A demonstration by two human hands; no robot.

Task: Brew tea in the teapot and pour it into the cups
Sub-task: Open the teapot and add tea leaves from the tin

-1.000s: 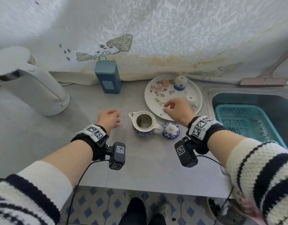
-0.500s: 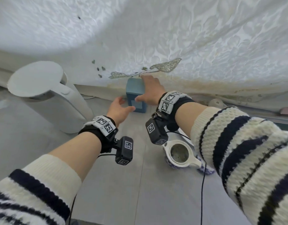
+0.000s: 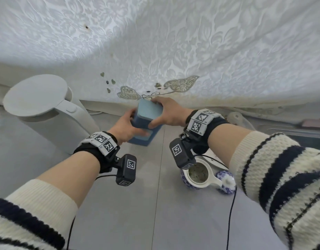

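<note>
Grey countertop [image 3: 119,213], patterned white wall behind. My left hand [image 3: 127,127] and right hand [image 3: 169,112] both clasp the blue tea tin [image 3: 146,121], tilted. Teapot [image 3: 198,176] sits open near my right wrist, lid [image 3: 226,181] touching it. Step: fetching tea leaves. Next, probably: open the tin.

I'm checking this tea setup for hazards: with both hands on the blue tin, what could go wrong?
The tilted blue rectangular tin is gripped by the left hand and right hand; it may slip or spill once opened. The right wrist's black cable hangs beside the open blue-and-white porcelain teapot and its lid, so it could snag them.
</note>
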